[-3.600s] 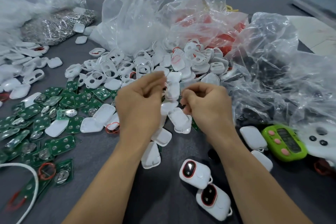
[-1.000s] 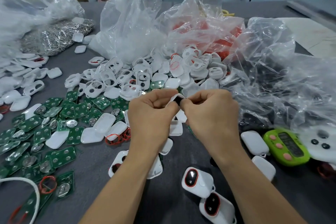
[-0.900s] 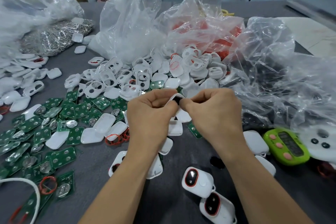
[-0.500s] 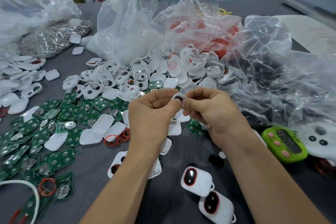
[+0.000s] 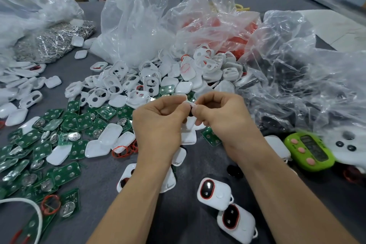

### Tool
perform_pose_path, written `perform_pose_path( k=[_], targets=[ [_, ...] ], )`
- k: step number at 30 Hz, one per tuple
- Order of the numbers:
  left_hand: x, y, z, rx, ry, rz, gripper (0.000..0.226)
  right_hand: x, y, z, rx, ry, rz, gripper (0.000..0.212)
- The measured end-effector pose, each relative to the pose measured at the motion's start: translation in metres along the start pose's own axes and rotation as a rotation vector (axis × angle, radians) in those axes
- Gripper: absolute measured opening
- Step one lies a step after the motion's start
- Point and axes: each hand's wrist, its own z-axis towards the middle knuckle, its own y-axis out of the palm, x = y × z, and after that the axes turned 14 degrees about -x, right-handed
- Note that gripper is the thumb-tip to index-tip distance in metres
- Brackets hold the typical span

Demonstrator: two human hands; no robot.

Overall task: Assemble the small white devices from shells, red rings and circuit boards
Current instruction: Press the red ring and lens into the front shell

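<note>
My left hand [image 5: 158, 123] and my right hand [image 5: 223, 117] meet above the table's middle and both pinch one small white shell [image 5: 188, 104] with a dark opening; my fingers hide most of it. A heap of white shells [image 5: 150, 81] lies just behind my hands. Green circuit boards [image 5: 59, 136] are spread at the left. Loose red rings [image 5: 123, 149] lie by my left wrist. Two assembled white devices [image 5: 214, 192] with red-rimmed dark windows sit at the front right.
Clear plastic bags [image 5: 136, 24] stand along the back, one holding red parts [image 5: 223, 29], one dark parts [image 5: 293, 93]. A green device with pink buttons [image 5: 310, 150] lies at the right. A pile of metal clips [image 5: 51, 41] sits back left. The table [image 5: 103, 204] has a grey cloth.
My two hands have stayed together on the white shell, with the fingers of my right hand shifting slightly on it. Nothing else has moved.
</note>
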Motion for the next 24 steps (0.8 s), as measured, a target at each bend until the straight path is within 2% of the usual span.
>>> perform_pose_path(
  k=[4,8,13,18,24],
  targets=[
    [0.0,0.0001,0.0017,-0.01,-0.083,-0.013,0.02,0.0033,0.0028,0.001,0.031,-0.05,0.096,0.021],
    [0.0013,-0.0028,0.0029,-0.039,-0.108,0.045,0.027,0.0048,0.0028,0.0008,-0.012,-0.076,0.166,0.022],
    [0.0006,-0.0034,0.0008,-0.014,-0.043,0.037,0.023,0.0043,0.0034,0.0033,0.014,-0.063,0.164,0.021],
    [-0.0029,-0.0038,0.0003,0.037,0.073,0.068,0.017,0.0044,0.0041,0.0028,-0.05,-0.043,0.138,0.026],
    [-0.0015,-0.0048,0.0004,-0.125,0.037,0.02,0.025,0.0077,-0.0019,0.005,0.061,-0.102,0.036,0.01]
  ],
)
